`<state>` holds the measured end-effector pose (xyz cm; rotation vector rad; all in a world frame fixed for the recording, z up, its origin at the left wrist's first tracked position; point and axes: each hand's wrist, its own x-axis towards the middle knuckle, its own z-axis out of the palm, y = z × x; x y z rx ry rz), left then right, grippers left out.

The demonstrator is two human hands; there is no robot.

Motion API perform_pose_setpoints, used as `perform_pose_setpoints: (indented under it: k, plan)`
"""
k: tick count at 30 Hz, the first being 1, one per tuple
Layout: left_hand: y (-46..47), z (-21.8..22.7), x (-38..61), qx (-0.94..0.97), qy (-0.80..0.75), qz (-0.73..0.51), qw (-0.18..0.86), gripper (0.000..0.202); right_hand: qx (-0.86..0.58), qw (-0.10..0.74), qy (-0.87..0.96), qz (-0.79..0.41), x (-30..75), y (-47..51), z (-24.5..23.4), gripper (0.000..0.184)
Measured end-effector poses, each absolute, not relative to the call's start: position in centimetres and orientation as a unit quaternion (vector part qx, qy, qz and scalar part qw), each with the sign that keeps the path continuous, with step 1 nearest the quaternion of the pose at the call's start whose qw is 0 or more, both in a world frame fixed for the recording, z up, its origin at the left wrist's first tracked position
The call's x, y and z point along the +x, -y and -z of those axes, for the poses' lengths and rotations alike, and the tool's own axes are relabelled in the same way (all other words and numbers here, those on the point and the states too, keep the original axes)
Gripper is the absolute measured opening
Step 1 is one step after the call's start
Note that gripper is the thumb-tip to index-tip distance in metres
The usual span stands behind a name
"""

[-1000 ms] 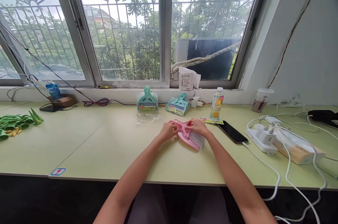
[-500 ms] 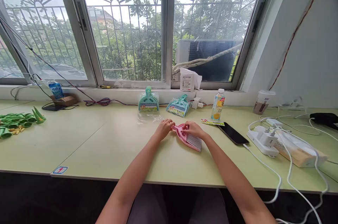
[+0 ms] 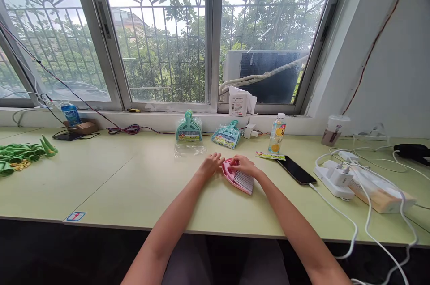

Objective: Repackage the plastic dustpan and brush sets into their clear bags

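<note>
A pink toy-sized dustpan lies on the table, with a pink brush with pale bristles resting in it. My left hand is closed around the dustpan's handle end, which its fingers mostly hide. From above, my right hand grips the brush, fingers curled down onto its pink back. Beyond my hands, a flat clear plastic wrapper lies in front of a wrapped green dustpan-and-brush set. A second wrapped green set lies tilted to its right.
Right of my hands are a juice bottle, a printed card, a black phone on a cable and a white power strip. Green plastic pieces lie far left. The table's front edge is close to my body.
The dustpan and brush have turned slightly, their wide end shifting left and towards me. My left hand now covers more of the handle.
</note>
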<state>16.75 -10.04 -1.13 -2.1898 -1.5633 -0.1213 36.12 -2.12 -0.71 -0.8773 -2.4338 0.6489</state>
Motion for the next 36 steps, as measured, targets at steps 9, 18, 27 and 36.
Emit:
perform_pose_setpoints:
  k: [9,18,27,36]
  plan:
    - [9.9,1.5,16.4,-0.814,0.531,0.011,0.234,0.02,-0.307,0.233,0.887,-0.253,36.5,2.2,0.4,0.018]
    - [9.9,1.4,16.9,-0.816,0.536,-0.013,0.217,0.022,-0.301,0.23,0.882,-0.28,36.9,2.3,0.1,0.02]
    - [10.6,1.2,17.2,-0.856,0.439,0.009,0.273,0.025,-0.326,0.221,0.881,-0.262,37.0,1.5,0.8,0.018]
    - [10.2,1.3,17.7,-0.841,0.503,0.001,0.198,0.032,-0.307,0.219,0.89,-0.258,37.0,1.0,1.0,0.015]
